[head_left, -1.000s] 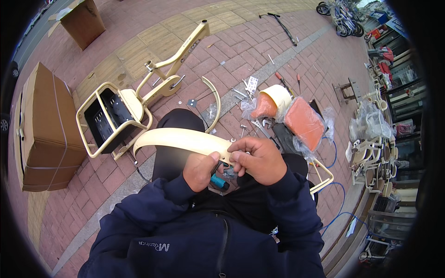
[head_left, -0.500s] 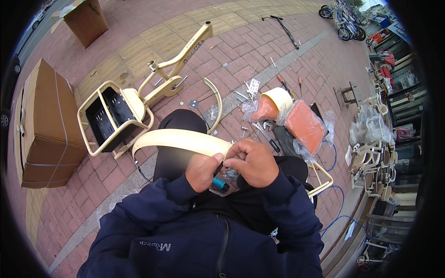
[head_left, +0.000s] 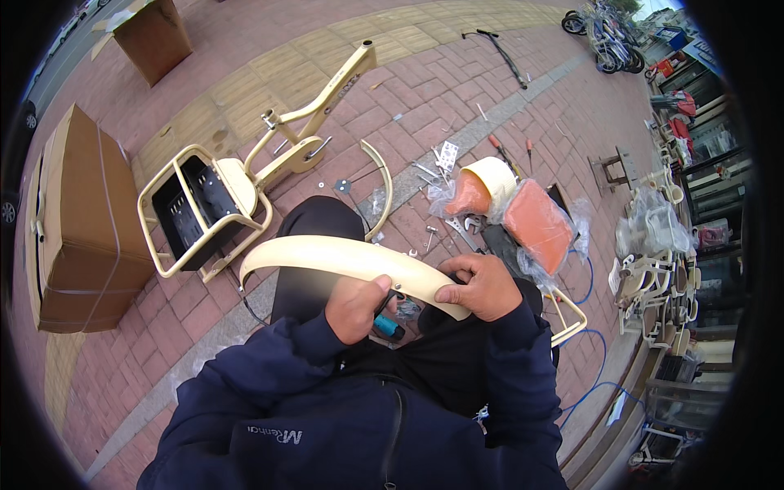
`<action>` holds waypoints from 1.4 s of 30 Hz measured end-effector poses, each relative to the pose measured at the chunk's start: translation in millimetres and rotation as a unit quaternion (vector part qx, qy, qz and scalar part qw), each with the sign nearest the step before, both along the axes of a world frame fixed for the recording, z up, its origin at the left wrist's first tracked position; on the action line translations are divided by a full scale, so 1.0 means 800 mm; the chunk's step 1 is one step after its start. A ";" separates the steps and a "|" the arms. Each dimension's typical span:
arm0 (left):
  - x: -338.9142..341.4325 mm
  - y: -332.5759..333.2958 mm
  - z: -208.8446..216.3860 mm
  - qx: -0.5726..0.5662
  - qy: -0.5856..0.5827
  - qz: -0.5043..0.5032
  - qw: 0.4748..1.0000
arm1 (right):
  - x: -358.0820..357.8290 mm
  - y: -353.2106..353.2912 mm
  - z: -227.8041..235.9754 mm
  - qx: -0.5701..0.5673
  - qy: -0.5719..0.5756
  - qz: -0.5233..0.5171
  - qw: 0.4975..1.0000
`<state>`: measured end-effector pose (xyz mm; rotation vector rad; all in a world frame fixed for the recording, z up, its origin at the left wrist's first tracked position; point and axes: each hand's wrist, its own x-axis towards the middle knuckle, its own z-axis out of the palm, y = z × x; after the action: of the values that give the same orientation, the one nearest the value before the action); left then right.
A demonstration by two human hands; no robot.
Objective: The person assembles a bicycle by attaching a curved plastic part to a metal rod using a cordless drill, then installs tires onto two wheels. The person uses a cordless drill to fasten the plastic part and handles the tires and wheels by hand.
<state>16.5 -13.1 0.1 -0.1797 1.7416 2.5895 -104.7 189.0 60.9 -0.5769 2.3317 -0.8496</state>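
Observation:
A long, curved cream mudguard (head_left: 335, 250) lies across my thighs, its arch facing up. My right hand (head_left: 492, 286) grips its right end, thumb on top and fingers around the far edge. My left hand (head_left: 353, 308) is closed at the near edge, the thumb beside a small dark bolt head (head_left: 398, 287) on the mudguard. A thin black piece shows just under that edge by the left fingers, mostly hidden. Between my legs, below the mudguard, is a teal and black tool (head_left: 389, 328), partly covered.
Ahead to the left lies a cream bike frame (head_left: 306, 122) with a carrier rack (head_left: 151, 237), near a large cardboard box (head_left: 90, 229). A second narrow curved mudguard (head_left: 385, 184) lies ahead. On the right are an orange pad (head_left: 537, 220), an adjustable wrench (head_left: 462, 233), screwdrivers (head_left: 500, 147) and a blue hose (head_left: 604, 359).
My right hand has moved right, from beside my left thumb to the mudguard's end, which it now grips. The mudguard has shifted right and its bolt head is uncovered. My left hand stays nearly in place.

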 end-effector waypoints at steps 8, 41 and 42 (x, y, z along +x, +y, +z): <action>0.008 -0.002 0.019 -0.121 -0.065 -0.027 0.990 | 0.012 -0.002 0.002 -0.038 0.011 0.069 0.997; -0.251 0.010 0.098 0.202 -0.106 -0.063 0.971 | -0.049 -0.015 0.008 -0.538 -0.197 -0.221 0.789; -0.255 0.012 0.085 0.218 -0.128 -0.067 0.965 | -0.058 -0.017 0.007 -0.544 -0.194 -0.214 0.788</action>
<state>-187.4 -3.2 67.8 -0.3517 1.0368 2.6280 -150.9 175.3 66.8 -0.2220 1.4036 -2.3072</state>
